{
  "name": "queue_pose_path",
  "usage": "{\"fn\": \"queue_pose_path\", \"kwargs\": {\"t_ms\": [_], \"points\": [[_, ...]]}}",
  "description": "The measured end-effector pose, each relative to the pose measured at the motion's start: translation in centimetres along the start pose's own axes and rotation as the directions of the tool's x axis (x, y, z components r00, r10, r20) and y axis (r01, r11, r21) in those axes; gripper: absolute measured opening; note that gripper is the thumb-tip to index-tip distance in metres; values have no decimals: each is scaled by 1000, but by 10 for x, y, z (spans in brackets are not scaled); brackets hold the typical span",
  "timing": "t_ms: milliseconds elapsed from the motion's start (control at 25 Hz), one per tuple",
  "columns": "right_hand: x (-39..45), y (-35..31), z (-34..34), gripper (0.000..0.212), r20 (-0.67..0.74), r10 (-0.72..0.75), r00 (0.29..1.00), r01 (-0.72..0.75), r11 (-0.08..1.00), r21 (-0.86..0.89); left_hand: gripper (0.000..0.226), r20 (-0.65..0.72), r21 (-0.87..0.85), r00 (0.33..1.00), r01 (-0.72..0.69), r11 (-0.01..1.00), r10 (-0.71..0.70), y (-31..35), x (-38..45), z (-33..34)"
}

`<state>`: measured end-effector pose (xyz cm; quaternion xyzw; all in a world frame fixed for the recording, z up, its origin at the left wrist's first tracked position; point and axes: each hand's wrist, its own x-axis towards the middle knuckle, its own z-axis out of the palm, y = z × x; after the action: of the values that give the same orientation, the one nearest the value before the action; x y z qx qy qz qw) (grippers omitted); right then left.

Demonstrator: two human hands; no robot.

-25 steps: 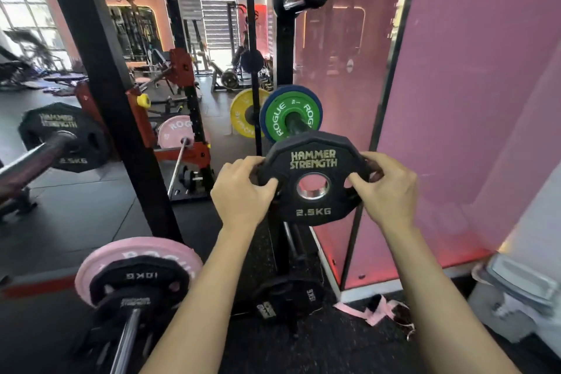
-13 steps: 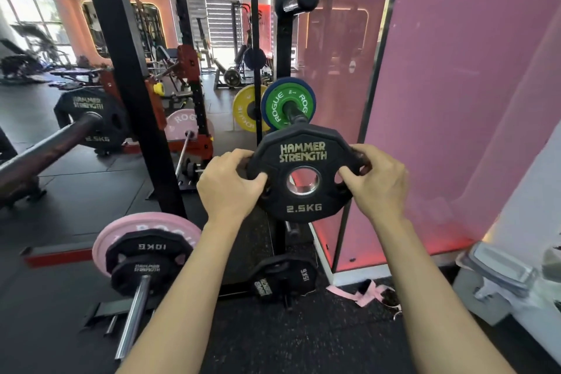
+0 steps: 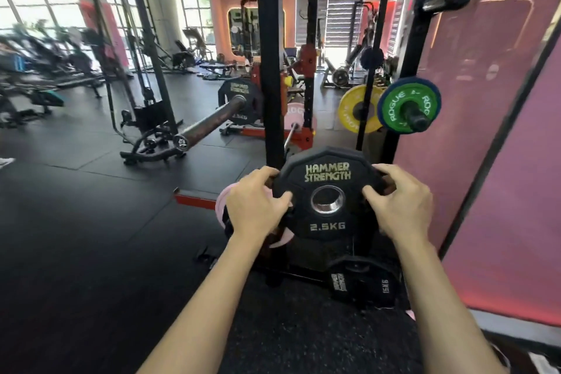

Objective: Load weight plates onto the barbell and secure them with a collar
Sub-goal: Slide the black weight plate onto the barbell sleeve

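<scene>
Plate (image 3: 327,191) marked 2.5KG was carried between both hands, not yet on the bar.
Left hand (image 3: 254,203) and right hand (image 3: 401,201) gripped its opposite edges, chest-high above the floor. Barbell sleeve (image 3: 209,124), bare at its near end, lay ahead-left; loading and collar remained. Since the earlier frame, the view had swung left toward it.
</scene>
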<state>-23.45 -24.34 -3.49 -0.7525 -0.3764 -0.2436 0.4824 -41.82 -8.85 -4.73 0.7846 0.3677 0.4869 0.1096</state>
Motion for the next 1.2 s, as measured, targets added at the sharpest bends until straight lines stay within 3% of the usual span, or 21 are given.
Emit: {"fn": "queue_pose_path", "kwargs": {"t_ms": [240, 520, 840, 1200], "points": [[3, -87, 97, 34, 70, -110, 992, 99, 985, 142, 34, -196, -24, 972, 128, 991, -131, -90, 33, -66], [13, -177, 208, 31, 97, -187, 978, 167, 969, 183, 33, -250, -28, 947, 198, 980, -199, -199, 97, -109], [33, -235, 288, 30, 75, -147, 986, 137, 984, 115, 29, -218, -106, 945, 227, 968, -245, -281, 169, -107], [42, -244, 332, 31, 4, -168, 986, 167, 981, 95, 26, -125, -221, 941, 283, 933, -315, -323, 204, -74]]}}
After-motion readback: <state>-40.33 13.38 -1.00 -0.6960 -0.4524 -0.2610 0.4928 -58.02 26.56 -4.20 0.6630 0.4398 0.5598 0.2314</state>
